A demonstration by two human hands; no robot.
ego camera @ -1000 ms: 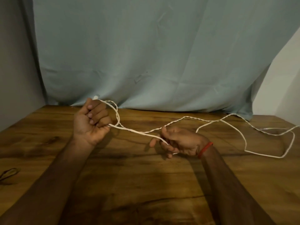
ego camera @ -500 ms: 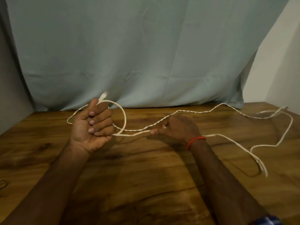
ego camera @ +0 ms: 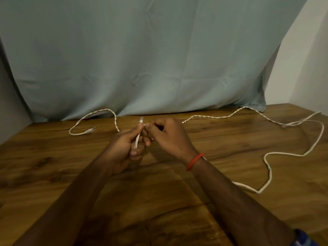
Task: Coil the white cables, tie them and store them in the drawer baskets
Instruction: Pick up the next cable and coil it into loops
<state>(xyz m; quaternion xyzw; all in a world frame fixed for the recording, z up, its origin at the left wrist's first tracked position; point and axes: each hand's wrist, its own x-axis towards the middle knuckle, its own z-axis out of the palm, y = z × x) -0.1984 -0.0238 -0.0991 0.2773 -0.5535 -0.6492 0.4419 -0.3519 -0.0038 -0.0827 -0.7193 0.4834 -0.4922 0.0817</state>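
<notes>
I see left hand (ego camera: pixel 124 148) gripping thin white cable (ego camera: pixel 137 142) near its plug, right hand (ego camera: pixel 168 137) pinching it just beside. Twisted slack loops right and left over broad wood-grain worktop (ego camera: pixel 53 166), far edge under draped cloth (ego camera: pixel 159 59).

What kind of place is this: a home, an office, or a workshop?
Probably a plain room set up for filming: a pale cloth hangs as a backdrop behind a wooden table, with a bare white wall at the right. A white cable trails across the table.
</notes>
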